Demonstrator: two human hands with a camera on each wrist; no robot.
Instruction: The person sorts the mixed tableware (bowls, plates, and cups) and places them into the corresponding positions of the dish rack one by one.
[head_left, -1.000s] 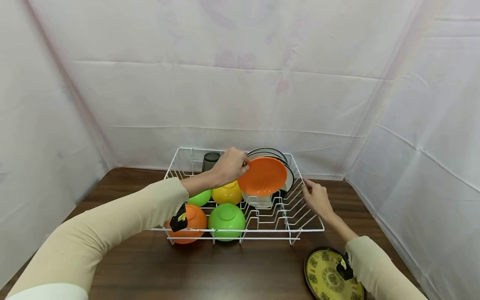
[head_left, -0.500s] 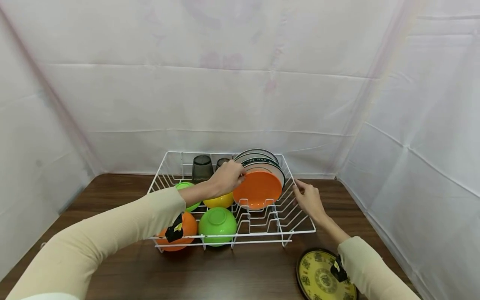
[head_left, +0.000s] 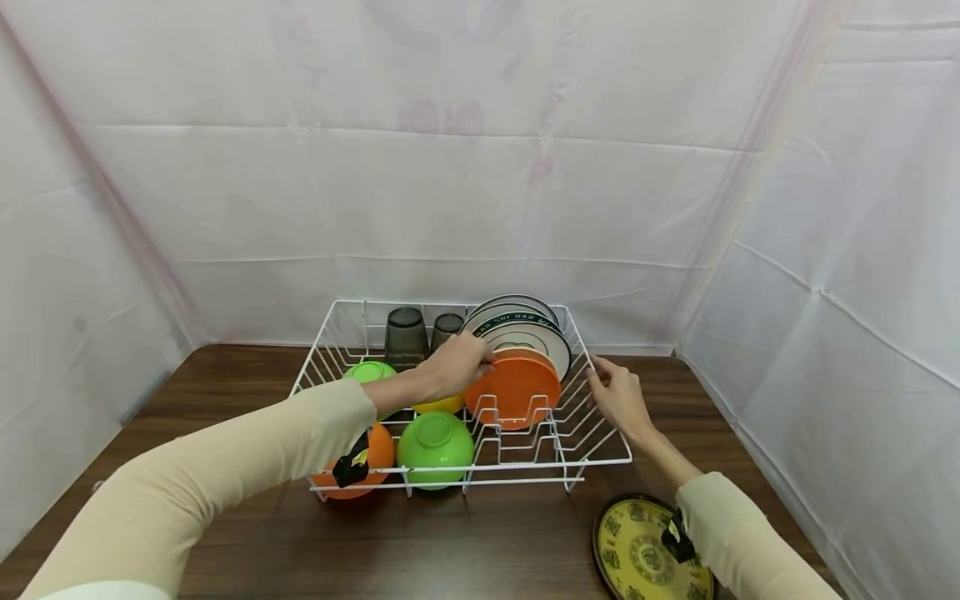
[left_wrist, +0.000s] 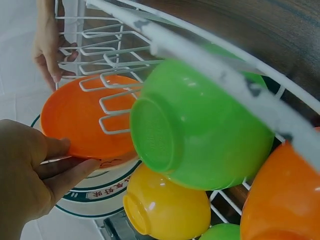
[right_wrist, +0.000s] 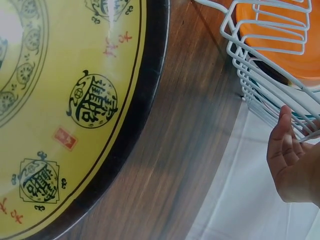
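Note:
An orange plate (head_left: 513, 392) (left_wrist: 80, 120) stands upright in the slots of a white wire dish rack (head_left: 480, 475) (left_wrist: 200, 55). My left hand (head_left: 457, 362) (left_wrist: 30, 175) pinches the plate's left rim with thumb and fingers. Just behind it stand white plates with dark rims (head_left: 521, 329). At the rack's right side, my right hand (head_left: 615, 396) (right_wrist: 292, 160) holds the rim wire. Left of the plate, the rack holds upside-down bowls: a green bowl (head_left: 435, 437) (left_wrist: 200, 130), a yellow bowl (head_left: 438, 406) (left_wrist: 167, 207) and an orange bowl (head_left: 378, 450).
Two dark glasses (head_left: 405, 333) stand in the rack's back left, near another green bowl (head_left: 367, 372). A yellow plate with a black rim (head_left: 648, 554) (right_wrist: 60, 100) lies on the brown wooden table (head_left: 487, 542) under my right forearm. White sheeting closes in three sides.
My left hand has lowered the orange plate from above the rack down into the slots in front of the white plates. The right hand has stayed on the rack's right side.

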